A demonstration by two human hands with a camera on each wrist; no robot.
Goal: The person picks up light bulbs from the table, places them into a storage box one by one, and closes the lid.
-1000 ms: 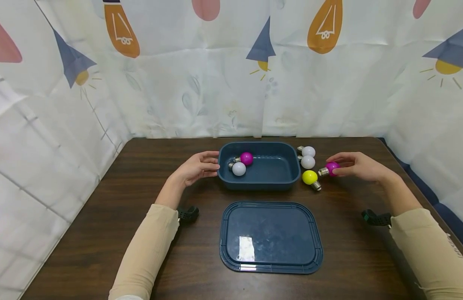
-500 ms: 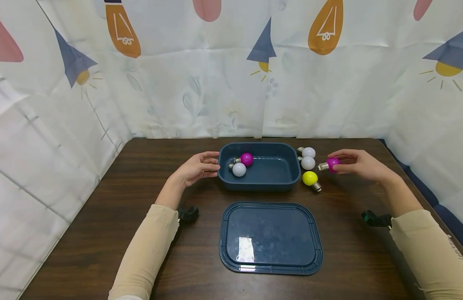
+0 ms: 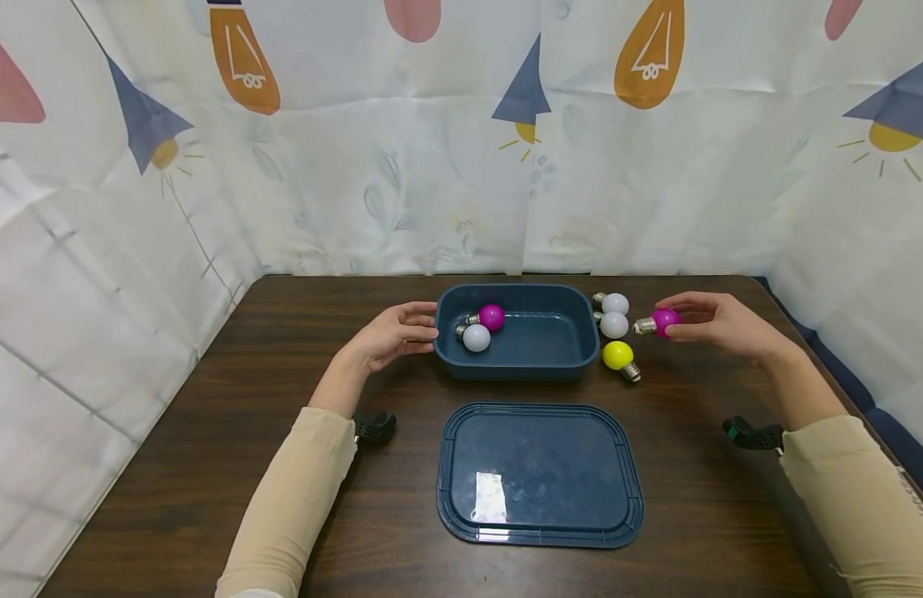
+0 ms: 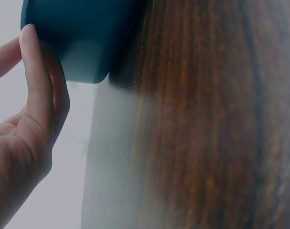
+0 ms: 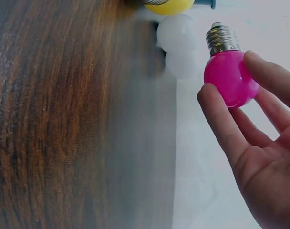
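Observation:
My right hand (image 3: 730, 322) pinches a magenta light bulb (image 5: 231, 78) by its globe, between thumb and fingertips. In the head view its metal screw base points left, toward the box; in the right wrist view it points up, raised off the table. My left hand (image 3: 392, 336) touches the left end wall of a dark blue box (image 3: 551, 371) with nearly straight fingertips. Inside the box, at its left side, lie a magenta bulb (image 3: 492, 316) and a white bulb (image 3: 476, 337). Two white bulbs (image 3: 615, 304) and a yellow bulb (image 3: 618, 355) lie outside, by its right end.
A flat dark blue lid (image 3: 539, 473) lies on the brown wooden table (image 3: 207, 473), in front of the box. Patterned white cloth (image 3: 446, 191) hangs behind the table and along both sides. Each wrist wears a dark strap.
My right hand has lifted the magenta bulb up from beside the yellow one, slightly away and to the right. The left hand stays at the box.

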